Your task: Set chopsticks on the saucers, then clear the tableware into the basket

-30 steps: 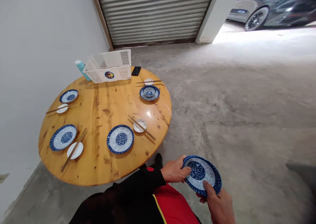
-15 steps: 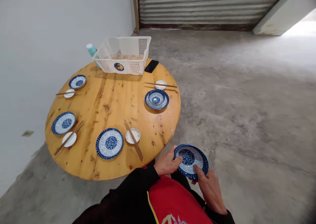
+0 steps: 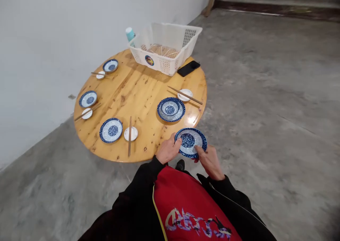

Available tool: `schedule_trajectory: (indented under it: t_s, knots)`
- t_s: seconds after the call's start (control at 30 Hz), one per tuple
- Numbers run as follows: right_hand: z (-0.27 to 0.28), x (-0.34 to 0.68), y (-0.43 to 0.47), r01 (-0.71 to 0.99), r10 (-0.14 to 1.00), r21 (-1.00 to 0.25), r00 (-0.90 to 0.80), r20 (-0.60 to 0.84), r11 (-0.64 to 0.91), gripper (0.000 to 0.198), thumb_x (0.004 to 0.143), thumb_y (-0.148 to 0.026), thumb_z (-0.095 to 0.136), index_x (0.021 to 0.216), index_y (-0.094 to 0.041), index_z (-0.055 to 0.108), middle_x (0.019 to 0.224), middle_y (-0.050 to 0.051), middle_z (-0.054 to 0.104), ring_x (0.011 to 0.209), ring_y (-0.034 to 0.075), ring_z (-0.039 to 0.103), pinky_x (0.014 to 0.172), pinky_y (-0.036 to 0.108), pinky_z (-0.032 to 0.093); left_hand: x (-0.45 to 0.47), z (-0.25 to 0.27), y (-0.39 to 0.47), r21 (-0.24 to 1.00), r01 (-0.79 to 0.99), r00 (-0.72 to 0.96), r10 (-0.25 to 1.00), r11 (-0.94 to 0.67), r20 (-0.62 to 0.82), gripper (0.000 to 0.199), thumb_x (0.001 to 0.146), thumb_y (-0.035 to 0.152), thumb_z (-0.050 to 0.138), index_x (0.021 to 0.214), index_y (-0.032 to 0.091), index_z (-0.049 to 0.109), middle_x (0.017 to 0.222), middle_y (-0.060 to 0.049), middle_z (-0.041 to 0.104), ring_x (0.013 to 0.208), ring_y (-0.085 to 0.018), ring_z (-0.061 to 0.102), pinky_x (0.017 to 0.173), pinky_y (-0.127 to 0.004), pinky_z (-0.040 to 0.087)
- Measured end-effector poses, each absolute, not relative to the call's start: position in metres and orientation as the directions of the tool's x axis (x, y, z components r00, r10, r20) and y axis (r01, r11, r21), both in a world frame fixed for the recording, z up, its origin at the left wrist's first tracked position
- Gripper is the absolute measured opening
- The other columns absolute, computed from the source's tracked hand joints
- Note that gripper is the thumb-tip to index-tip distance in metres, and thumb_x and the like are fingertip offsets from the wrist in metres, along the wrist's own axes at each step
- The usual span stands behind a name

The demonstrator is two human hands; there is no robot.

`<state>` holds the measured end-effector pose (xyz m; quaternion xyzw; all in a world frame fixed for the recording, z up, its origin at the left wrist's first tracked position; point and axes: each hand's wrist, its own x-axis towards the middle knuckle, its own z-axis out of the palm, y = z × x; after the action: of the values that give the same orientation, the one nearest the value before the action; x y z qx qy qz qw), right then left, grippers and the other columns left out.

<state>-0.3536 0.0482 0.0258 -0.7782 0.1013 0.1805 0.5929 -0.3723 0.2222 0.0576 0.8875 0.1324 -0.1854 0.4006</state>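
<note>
We grasp a round blue-and-white patterned ceramic plate [image 3: 190, 143] between both hands, at the near right edge of the round, knotty, yellow-brown wooden surface [image 3: 143, 95]. Our left hand [image 3: 168, 149] grips its left rim and our right hand [image 3: 210, 159] its near right rim, each with the thumb on top; the fingers beneath are mostly hidden, so we cannot tell whether more lies under it. Just past it on the surface, a small blue-and-white bowl [image 3: 170, 108] sits in a broader blue-rimmed plate [image 3: 170, 119], with brown wooden chopsticks [image 3: 174, 89] laid across a small white saucer [image 3: 187, 92] on the far side. To the left, three more blue-rimmed dishes [image 3: 111, 130] lie along the edge, each beside a saucer crossed by chopsticks. At the far side stand a white plastic basket [image 3: 156, 66] and a light-blue bottle [image 3: 130, 34], with a flat black phone [image 3: 188, 68] right of the basket.
</note>
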Motion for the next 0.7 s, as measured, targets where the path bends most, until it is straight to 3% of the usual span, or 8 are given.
schedule_trajectory:
  t_s: [0.13,0.3,0.53,0.7]
  knots:
    - [0.027,-0.307,0.05,-0.314,0.191,-0.897,0.904,-0.383,-0.312,0.022,0.071,-0.045,0.054,0.071,-0.023,0.055,0.049,0.004,0.06,0.041,0.022,0.057,0.041,0.032,0.046,-0.345,0.07,0.221,0.565,0.396,0.904,0.198,-0.724,-0.38,0.039,0.106,0.037,0.035,0.129,0.019,0.061,0.117,-0.013,0.077,0.112,-0.031,0.072,0.1,-0.04,0.051]
    - [0.034,-0.252,0.073,-0.205,0.245,-0.9,0.917,-0.313,-0.385,0.02,0.075,-0.042,0.053,0.075,-0.022,0.057,0.053,0.004,0.061,0.047,0.022,0.059,0.044,0.031,0.048,-0.304,0.075,0.238,0.485,0.433,0.894,0.292,-0.76,-0.34,0.042,0.106,0.032,0.035,0.139,0.017,0.057,0.119,-0.013,0.077,0.115,-0.033,0.072,0.101,-0.041,0.051]
    - [0.031,-0.188,0.098,-0.173,0.256,-0.851,0.907,-0.333,-0.495,0.018,0.079,-0.031,0.053,0.089,-0.018,0.06,0.059,0.005,0.066,0.049,0.025,0.065,0.046,0.031,0.051,-0.25,0.06,0.259,0.521,0.444,0.893,0.314,-0.729,-0.323,0.04,0.103,0.027,0.037,0.134,0.013,0.057,0.11,-0.016,0.078,0.11,-0.033,0.074,0.098,-0.041,0.053]
    - [0.017,-0.155,0.109,-0.088,0.324,-0.816,0.889,-0.323,-0.572,0.024,0.084,-0.028,0.052,0.103,-0.017,0.06,0.06,0.004,0.066,0.049,0.024,0.066,0.049,0.03,0.051,-0.228,0.054,0.27,0.544,0.503,0.863,0.358,-0.671,-0.356,0.033,0.101,0.024,0.039,0.125,0.011,0.057,0.104,-0.016,0.079,0.103,-0.03,0.075,0.096,-0.038,0.053]
